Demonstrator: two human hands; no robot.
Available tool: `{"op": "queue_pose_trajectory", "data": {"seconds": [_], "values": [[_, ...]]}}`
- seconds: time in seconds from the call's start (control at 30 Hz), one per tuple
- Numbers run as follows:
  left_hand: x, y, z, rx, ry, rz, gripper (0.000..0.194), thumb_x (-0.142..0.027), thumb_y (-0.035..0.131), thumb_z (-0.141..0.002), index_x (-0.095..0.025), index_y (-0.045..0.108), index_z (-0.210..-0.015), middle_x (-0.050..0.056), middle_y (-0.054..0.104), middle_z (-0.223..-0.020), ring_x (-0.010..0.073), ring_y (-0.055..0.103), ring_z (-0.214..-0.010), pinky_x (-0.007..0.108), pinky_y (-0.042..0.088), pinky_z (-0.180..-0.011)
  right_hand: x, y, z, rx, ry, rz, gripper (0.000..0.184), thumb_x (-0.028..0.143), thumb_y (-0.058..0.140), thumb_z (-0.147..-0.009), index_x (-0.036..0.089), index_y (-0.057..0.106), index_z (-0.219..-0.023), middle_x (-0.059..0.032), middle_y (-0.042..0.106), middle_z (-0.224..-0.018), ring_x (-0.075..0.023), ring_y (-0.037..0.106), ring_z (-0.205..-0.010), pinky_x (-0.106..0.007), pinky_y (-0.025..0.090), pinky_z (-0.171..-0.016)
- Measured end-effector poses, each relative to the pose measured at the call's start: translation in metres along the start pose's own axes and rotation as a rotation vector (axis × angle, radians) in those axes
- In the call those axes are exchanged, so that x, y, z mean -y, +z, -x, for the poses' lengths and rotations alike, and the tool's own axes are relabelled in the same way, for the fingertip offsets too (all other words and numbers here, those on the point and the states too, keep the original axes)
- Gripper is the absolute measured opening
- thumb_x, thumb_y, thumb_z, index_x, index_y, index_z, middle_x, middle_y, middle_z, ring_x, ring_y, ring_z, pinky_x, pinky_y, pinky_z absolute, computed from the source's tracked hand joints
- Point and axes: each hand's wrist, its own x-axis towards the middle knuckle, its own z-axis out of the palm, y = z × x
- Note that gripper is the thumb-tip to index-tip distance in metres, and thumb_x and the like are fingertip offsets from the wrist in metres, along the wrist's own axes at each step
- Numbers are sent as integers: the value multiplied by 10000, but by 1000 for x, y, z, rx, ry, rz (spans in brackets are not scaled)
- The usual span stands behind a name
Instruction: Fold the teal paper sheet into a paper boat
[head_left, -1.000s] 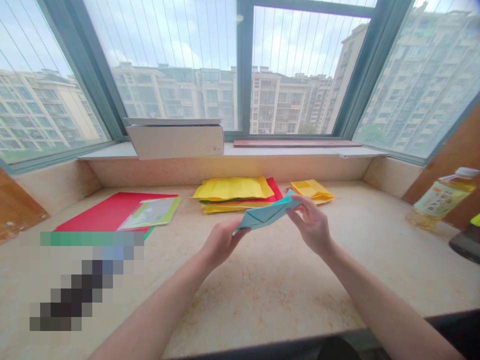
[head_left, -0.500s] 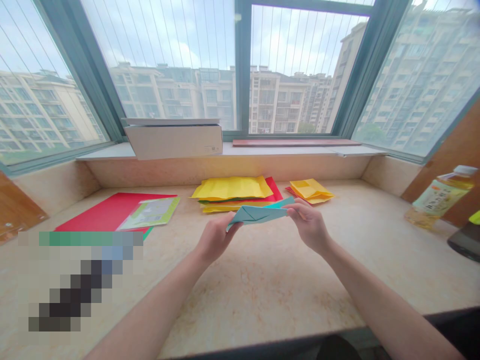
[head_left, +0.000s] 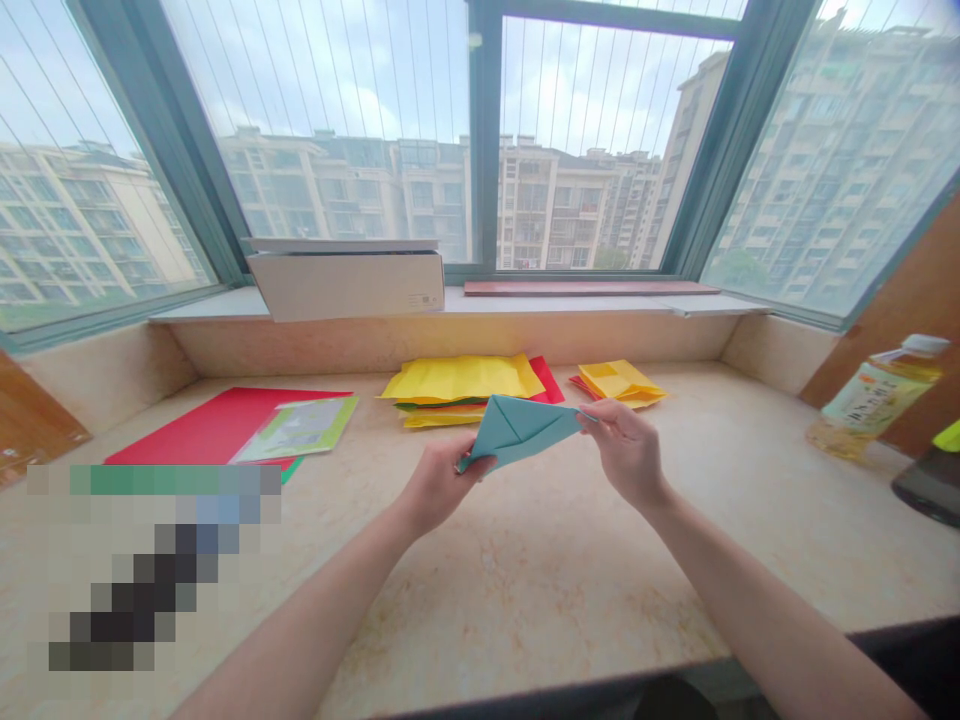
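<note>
Between my hands, raised above the counter, is a folded sheet of teal paper (head_left: pixel 521 430) with diagonal creases on its near face. My left hand (head_left: pixel 442 482) grips its lower left corner, thumb in front and the other fingers mostly hidden behind. At the right corner, my right hand (head_left: pixel 624 450) pinches the paper between thumb and fingers. Just behind it lies a stack of yellow folded papers (head_left: pixel 465 378) with red and green sheets in it. A smaller yellow folded paper (head_left: pixel 619 382) rests beyond my right hand.
Red sheets (head_left: pixel 202 420) and a clear packet with a green edge (head_left: pixel 304 428) lie on the left of the stone counter (head_left: pixel 525 590). A bottle (head_left: pixel 877 395) and a dark object (head_left: pixel 930 485) stand at the right. On the sill sits a white box (head_left: pixel 349 285).
The teal paper has tilted so that its creased face shows more. Its flap at the right no longer sticks up. My hands keep hold of both ends.
</note>
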Motion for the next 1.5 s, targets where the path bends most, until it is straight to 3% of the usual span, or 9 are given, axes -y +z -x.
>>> {"op": "queue_pose_trajectory", "data": {"seconds": [0.27,0.47,0.57,0.73,0.87,1.0,1.13,1.33,1.5], "values": [[2,-3,-2,27,-154,259,286,-421,666,-825,-140,643,-873,-11,560,-672,114,535,-574,219,418,-504,14,-5,0,147,-157,93,227,316,640,-892,304,747,-1092,-58,731,-1042,-243,670,-923,-404,540,-785],[-1,-1,-1,108,-174,303,285,-393,674,-827,-139,663,-957,12,609,-750,121,562,-613,226,441,-533,7,-2,-7,90,160,-5,282,409,698,-840,267,742,-1080,-34,728,-886,-192,625,-758,-344,514,-666],[-5,-1,0,126,-187,307,309,-381,687,-818,-149,673,-1021,24,646,-804,128,580,-640,232,461,-553,3,-3,-11,207,314,-60,370,466,669,-850,232,714,-1132,-30,726,-844,-161,601,-685,-312,497,-620],[-8,-5,-2,73,-192,237,289,-383,695,-814,-150,693,-986,34,679,-820,127,585,-624,246,491,-568,2,-5,-13,391,472,-165,392,539,652,-837,174,722,-962,-55,731,-834,-183,655,-739,-311,513,-645],[-8,-9,-6,-113,-170,246,333,-408,741,-778,-153,664,-977,76,691,-945,177,639,-771,265,536,-607,0,-2,-10,275,481,-187,384,545,708,-791,168,720,-865,-51,727,-746,-170,648,-682,-293,481,-632],[-11,-7,-9,-283,-85,471,466,-396,754,-782,-186,568,-1154,104,612,-1193,213,651,-979,311,584,-731,-4,0,-9,130,536,-300,381,553,753,-747,189,711,-853,-41,733,-765,-162,655,-687,-277,463,-628],[-14,-5,-7,-287,-74,708,418,-391,693,-852,-201,480,-1158,58,636,-1115,172,712,-865,358,581,-828,-7,1,-8,46,624,-449,370,525,811,-694,198,700,-825,-25,726,-769,-149,668,-695,-250,464,-625],[-19,-6,-2,-231,-45,783,352,-461,614,-902,-222,397,-1043,-37,670,-692,199,736,-663,325,596,-643,-8,2,-4,86,587,-531,289,458,800,-747,210,695,-853,4,688,-676,-120,642,-615,-234,451,-587],[-21,-6,-2,-259,-49,800,344,-472,634,-881,-191,446,-945,16,716,-771,199,741,-680,307,593,-642,-9,4,-2,66,537,-562,271,430,825,-723,220,702,-842,14,667,-653,-115,618,-572,-239,448,-558]]}}
